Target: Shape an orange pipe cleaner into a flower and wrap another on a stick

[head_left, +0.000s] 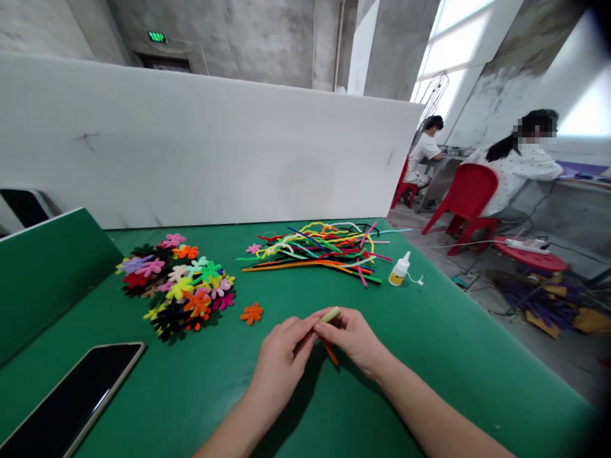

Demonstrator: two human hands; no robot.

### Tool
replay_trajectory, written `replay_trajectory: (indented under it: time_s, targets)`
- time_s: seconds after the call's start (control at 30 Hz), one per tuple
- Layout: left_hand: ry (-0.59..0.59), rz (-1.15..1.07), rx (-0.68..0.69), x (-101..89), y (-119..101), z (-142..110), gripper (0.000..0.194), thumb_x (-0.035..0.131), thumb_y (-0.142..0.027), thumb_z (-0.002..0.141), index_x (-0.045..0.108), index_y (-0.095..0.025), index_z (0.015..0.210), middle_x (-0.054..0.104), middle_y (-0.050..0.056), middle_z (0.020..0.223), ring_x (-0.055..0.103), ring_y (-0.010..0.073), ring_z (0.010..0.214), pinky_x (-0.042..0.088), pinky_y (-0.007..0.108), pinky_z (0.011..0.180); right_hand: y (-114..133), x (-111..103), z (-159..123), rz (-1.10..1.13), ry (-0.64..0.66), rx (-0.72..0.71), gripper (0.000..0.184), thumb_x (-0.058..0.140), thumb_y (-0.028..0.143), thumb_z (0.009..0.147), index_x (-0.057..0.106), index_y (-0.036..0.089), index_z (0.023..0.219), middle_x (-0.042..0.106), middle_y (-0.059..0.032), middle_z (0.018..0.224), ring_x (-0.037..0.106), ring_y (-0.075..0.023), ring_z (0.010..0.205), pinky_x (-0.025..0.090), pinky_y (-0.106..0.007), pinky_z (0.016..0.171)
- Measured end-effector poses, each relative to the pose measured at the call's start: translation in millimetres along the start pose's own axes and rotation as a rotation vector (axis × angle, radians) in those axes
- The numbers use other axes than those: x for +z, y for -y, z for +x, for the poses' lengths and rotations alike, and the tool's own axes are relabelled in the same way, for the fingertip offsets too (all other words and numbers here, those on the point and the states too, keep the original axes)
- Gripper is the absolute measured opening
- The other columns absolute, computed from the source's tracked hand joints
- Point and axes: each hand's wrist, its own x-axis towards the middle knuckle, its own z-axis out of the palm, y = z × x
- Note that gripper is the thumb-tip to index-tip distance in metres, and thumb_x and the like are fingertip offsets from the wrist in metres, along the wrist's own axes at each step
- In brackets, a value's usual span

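My left hand [286, 356] and my right hand [356, 338] meet over the table, fingers pinched together. From between them an orange pipe cleaner [331, 353] hangs down. A short pale yellow-green stick [330, 314] lies across the top of my right fingers and thumb; its exact kind is unclear. The fingers hide where the two pieces meet. Just left of my hands lies an orange pipe-cleaner flower [252, 313]. A heap of many-coloured flowers [181, 289] sits farther left. Beyond my hands are loose pipe cleaners [319, 248] in mixed colours.
A small white glue bottle [400, 270] stands uncapped at the right of the green table [429, 356]. A phone [71, 397] lies at the front left. A white partition [214, 146] closes the back. Two people sit at the right, near a red chair [468, 194].
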Motion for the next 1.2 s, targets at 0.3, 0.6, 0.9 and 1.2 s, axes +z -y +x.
replay_trajectory:
  time_s: [0.3, 0.6, 0.9, 1.2]
  targets:
    - [-0.097, 0.012, 0.021, -1.7, 0.5, 0.2, 0.030, 0.049, -0.019, 0.078, 0.054, -0.014, 0.107, 0.059, 0.006, 0.082, 0.055, 0.0143, 0.070, 0.047, 0.025, 0.064, -5.5, -2.6, -0.7, 0.043, 0.059, 0.090, 0.023, 0.069, 0.031, 0.065, 0.066, 0.012, 0.076, 0.054, 0.0022, 0.058, 0.040, -0.0042, 0.049, 0.031, -0.017, 0.048]
    - [-0.020, 0.030, 0.023, -3.5, 2.1, 1.1, 0.038, 0.047, -0.021, 0.078, 0.044, -0.016, 0.116, 0.054, 0.006, 0.091, 0.052, 0.0106, 0.059, 0.048, 0.026, 0.062, -3.5, -4.1, -2.7, 0.036, 0.068, 0.141, 0.024, 0.071, 0.029, 0.062, 0.063, 0.010, 0.073, 0.054, 0.0018, 0.057, 0.046, -0.0042, 0.047, 0.035, -0.017, 0.048]
    - [0.069, 0.038, 0.049, -5.4, -0.7, 0.9, 0.036, 0.044, -0.019, 0.079, 0.046, -0.016, 0.115, 0.053, 0.008, 0.095, 0.056, 0.0164, 0.082, 0.048, 0.027, 0.069, 1.0, -0.2, -2.5, -0.018, 0.061, 0.187, 0.021, 0.070, 0.026, 0.060, 0.056, 0.012, 0.067, 0.052, 0.0039, 0.052, 0.047, -0.0057, 0.045, 0.038, -0.019, 0.047]
    - [0.066, 0.059, 0.053, -1.3, 1.4, -2.4, 0.039, 0.047, -0.021, 0.078, 0.043, -0.020, 0.117, 0.058, 0.008, 0.103, 0.054, 0.0192, 0.094, 0.046, 0.033, 0.080, 4.4, -0.8, -0.8, -0.082, 0.050, 0.110, 0.020, 0.068, 0.027, 0.058, 0.054, 0.013, 0.062, 0.049, 0.0049, 0.048, 0.042, -0.0053, 0.040, 0.032, -0.018, 0.041]
